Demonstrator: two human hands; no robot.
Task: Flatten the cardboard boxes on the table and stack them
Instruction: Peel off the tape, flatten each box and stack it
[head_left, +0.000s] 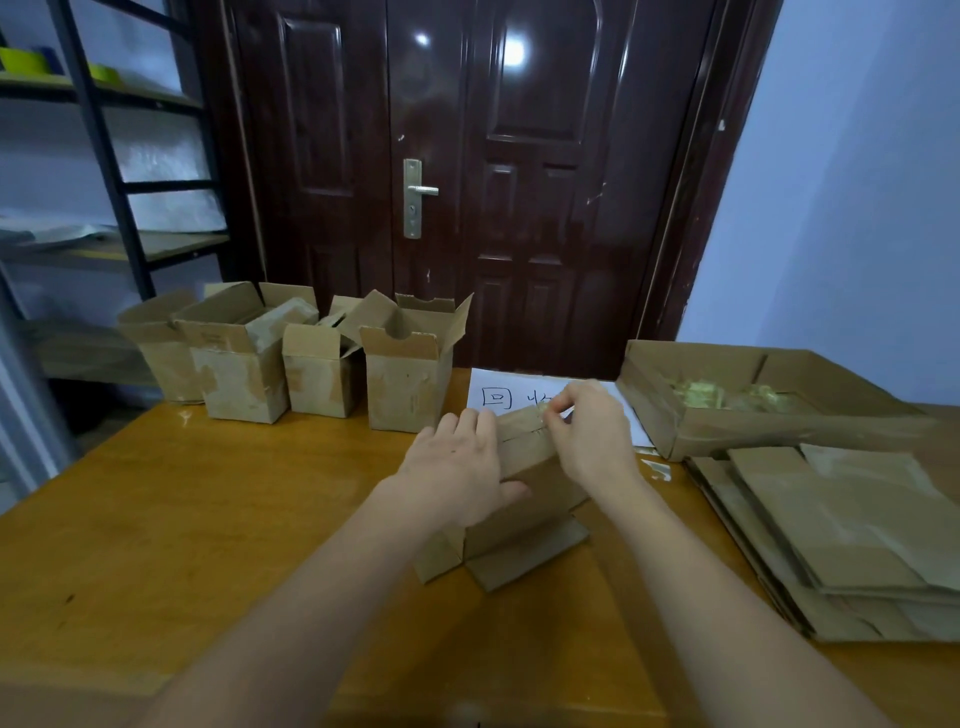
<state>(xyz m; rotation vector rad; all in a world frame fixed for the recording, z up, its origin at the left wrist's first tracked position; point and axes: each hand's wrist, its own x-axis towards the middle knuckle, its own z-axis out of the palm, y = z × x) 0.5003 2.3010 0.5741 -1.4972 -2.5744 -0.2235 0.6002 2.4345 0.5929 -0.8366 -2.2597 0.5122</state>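
A small cardboard box (524, 512) stands upside down in the middle of the wooden table (197, 519), its lower flaps splayed on the tabletop. My left hand (457, 467) rests on the box's left side, fingers straight over its top and thumb against its near face. My right hand (592, 431) pinches a strip of tape at the seam on the box's top. Several open, upright boxes (405, 374) stand in a row at the table's far left. A stack of flattened boxes (841, 540) lies at the right.
A shallow cardboard tray (769, 426) holding yellowish tape scraps sits at the far right, behind the flat stack. A white sheet with handwriting (498, 397) lies behind the box. A dark door stands beyond the table, a metal shelf (104, 156) at the left.
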